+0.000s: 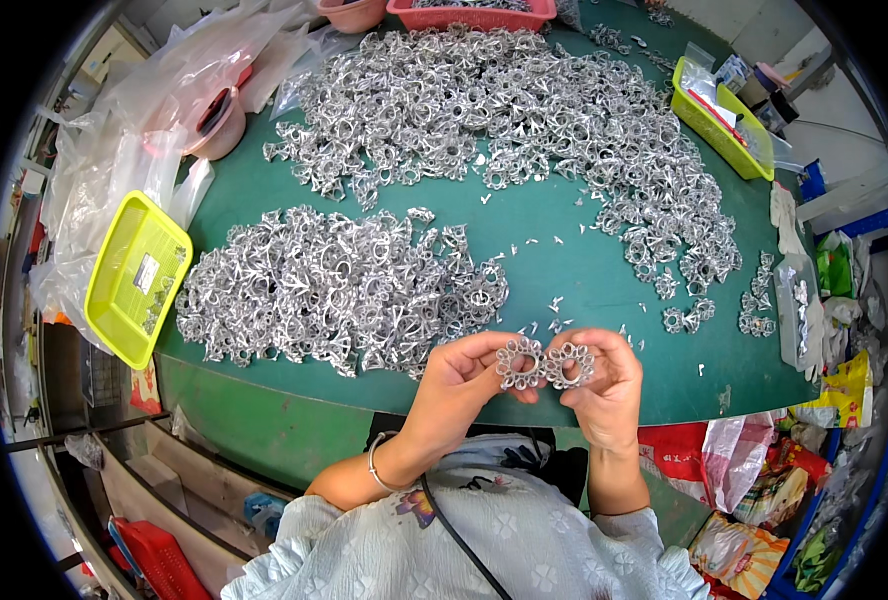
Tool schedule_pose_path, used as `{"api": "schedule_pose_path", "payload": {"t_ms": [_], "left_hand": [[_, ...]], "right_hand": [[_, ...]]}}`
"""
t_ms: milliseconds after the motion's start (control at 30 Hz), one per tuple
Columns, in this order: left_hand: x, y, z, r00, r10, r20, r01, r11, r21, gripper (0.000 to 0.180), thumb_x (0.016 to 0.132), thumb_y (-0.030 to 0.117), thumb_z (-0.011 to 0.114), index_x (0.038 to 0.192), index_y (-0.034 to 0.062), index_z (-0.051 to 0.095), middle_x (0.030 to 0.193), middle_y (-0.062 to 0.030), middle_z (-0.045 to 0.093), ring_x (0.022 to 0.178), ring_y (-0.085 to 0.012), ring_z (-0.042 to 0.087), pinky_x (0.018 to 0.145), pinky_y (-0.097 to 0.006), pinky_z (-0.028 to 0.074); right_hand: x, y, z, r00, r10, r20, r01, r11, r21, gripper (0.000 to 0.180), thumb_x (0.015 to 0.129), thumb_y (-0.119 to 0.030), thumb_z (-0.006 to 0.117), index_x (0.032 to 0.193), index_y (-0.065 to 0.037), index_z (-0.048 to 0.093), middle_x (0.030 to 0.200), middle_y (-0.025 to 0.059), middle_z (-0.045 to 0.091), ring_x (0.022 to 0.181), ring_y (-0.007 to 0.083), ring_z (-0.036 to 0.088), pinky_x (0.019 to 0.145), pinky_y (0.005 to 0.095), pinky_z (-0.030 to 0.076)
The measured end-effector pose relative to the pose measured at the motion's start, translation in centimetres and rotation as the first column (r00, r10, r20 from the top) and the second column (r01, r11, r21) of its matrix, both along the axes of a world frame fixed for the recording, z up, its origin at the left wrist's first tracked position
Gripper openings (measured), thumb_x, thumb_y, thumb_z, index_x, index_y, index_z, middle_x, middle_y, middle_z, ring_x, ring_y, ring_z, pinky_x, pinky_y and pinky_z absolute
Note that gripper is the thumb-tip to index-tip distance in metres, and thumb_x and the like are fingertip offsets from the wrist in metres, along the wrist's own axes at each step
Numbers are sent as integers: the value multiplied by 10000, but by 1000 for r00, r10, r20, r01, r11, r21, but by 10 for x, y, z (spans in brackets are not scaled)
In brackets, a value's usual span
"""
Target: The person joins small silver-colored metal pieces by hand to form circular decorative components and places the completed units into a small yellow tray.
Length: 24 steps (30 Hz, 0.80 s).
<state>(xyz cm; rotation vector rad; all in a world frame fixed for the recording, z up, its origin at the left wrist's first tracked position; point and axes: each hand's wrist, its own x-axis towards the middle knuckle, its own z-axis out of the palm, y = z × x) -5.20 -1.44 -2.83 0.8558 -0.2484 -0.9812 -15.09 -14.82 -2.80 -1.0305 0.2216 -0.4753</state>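
Just above the table's front edge I hold two silvery flower-shaped metal rings side by side. The left metal ring [520, 364] is pinched in my left hand [456, 385], between thumb and fingers. My right hand [609, 385] grips the right metal ring [570, 366] the same way. The two rings touch or nearly touch; whether they are joined I cannot tell. Left of my hands lies a heap of similar metal pieces [334, 285] on the green table [554, 275]. A larger heap [504, 100] spreads across the far side and curves down the right.
Small metal scraps [556, 304] dot the table beyond my hands. A yellow-green basket [140, 280] sits at the left edge, another basket [722, 118] at the far right. A pink bowl [219, 125] and clear plastic bags [114, 160] are at the left. A clear container [794, 310] lies right.
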Motion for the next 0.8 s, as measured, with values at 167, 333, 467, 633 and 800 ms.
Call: {"api": "schedule_pose_path", "payload": {"t_ms": [167,333,467,633,800], "left_hand": [[0,2,1,1000,-9,-4,9,1000,15,221,897,69,540,1087,-41,563,903,-126,653,746,-178,642,676,-282,527],[0,2,2,1000,-20,4,20,999,36,219,898,65,536,1087,-42,563,901,-122,653,742,-173,641,674,-282,527],[0,2,-3,1000,-21,5,21,1000,23,219,899,59,528,1091,-42,561,905,-119,652,745,-172,641,677,-280,527],[0,3,1,1000,9,-9,-9,1000,29,204,900,52,527,1071,-49,571,907,-107,651,746,-163,636,661,-274,522],[26,12,16,575,70,815,-429,874,228,163,827,-6,589,987,-4,624,831,-104,641,627,-177,600,569,-255,472]], "right_hand": [[0,1,-3,1000,-10,23,11,998,-56,443,713,-79,756,1082,-10,521,952,116,582,795,163,577,681,285,494],[-3,0,-7,999,17,43,-19,998,53,611,616,-42,805,1142,40,504,1020,105,603,911,185,605,798,304,490],[-2,2,-6,1000,10,13,-11,998,54,606,611,-4,790,1143,42,503,999,105,607,879,185,615,773,299,496],[1,1,-7,996,50,80,-53,998,34,570,635,65,747,1149,48,501,1022,111,598,913,180,602,779,291,490],[1,-2,-10,1000,-13,5,14,993,-121,573,640,102,721,1165,53,499,1099,117,565,1004,156,545,834,278,452]]}}
